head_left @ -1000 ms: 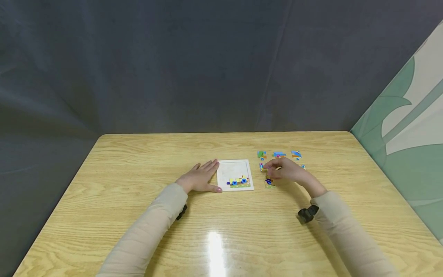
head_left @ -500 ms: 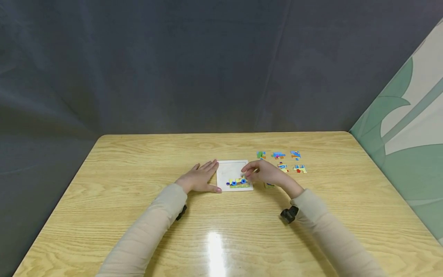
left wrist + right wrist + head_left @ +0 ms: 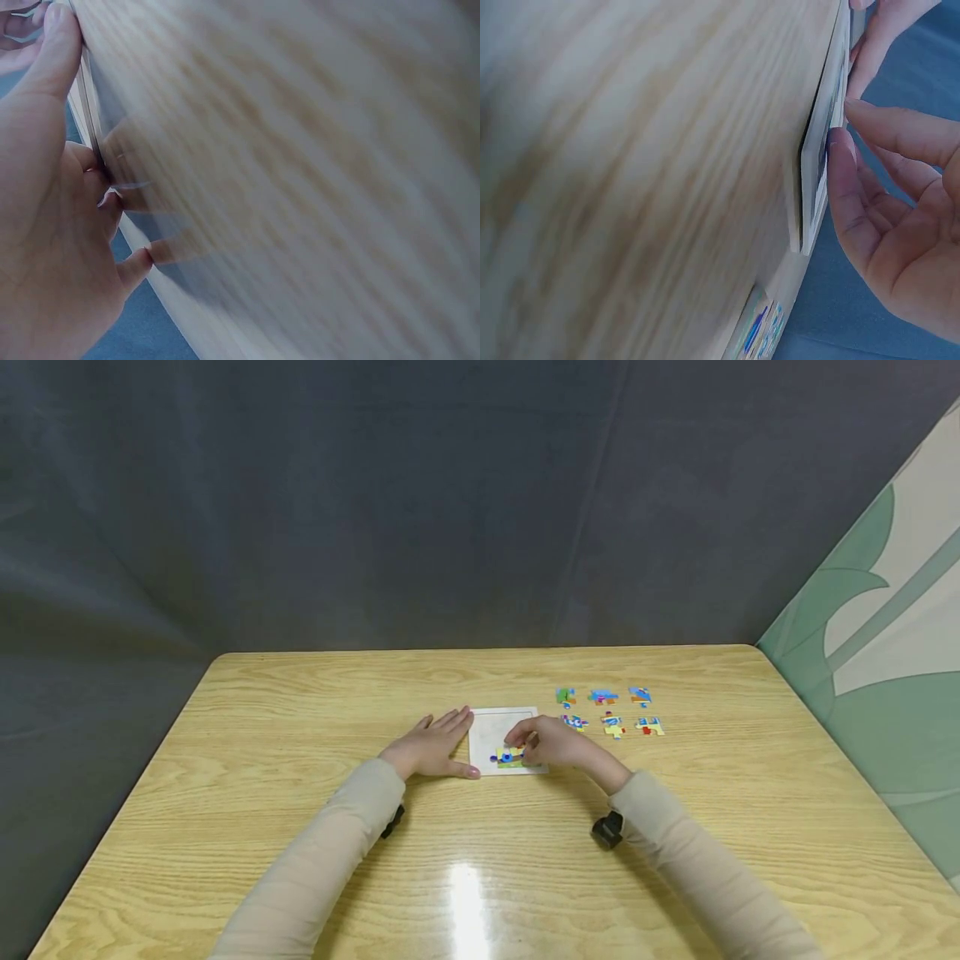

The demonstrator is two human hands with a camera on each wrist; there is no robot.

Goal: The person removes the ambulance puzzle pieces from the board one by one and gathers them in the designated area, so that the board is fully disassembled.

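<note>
A white square puzzle frame [image 3: 492,725] lies flat on the table in the head view. Joined train pieces [image 3: 507,757], yellow, blue and green, line its lower part. My left hand [image 3: 431,747] rests with straight, spread fingers against the frame's left side, its thumb [image 3: 52,56] extended near the lower corner. My right hand [image 3: 553,743] is over the frame's lower right, thumb and fingertips together at the train. It pinches a small puzzle piece, nearly all hidden by the fingers. The right wrist view shows these fingertips [image 3: 840,142] at the frame's edge [image 3: 814,180].
Loose puzzle pieces lie in two rows right of the frame, among them a green one [image 3: 566,696], a blue one [image 3: 603,696] and a yellow one [image 3: 613,727]. A dark curtain [image 3: 450,527] hangs behind the wooden table [image 3: 337,693].
My right hand has moved left from the loose pieces to the frame with the pinched puzzle piece. Middle-row pieces it covered now show. The left hand has stayed put.
</note>
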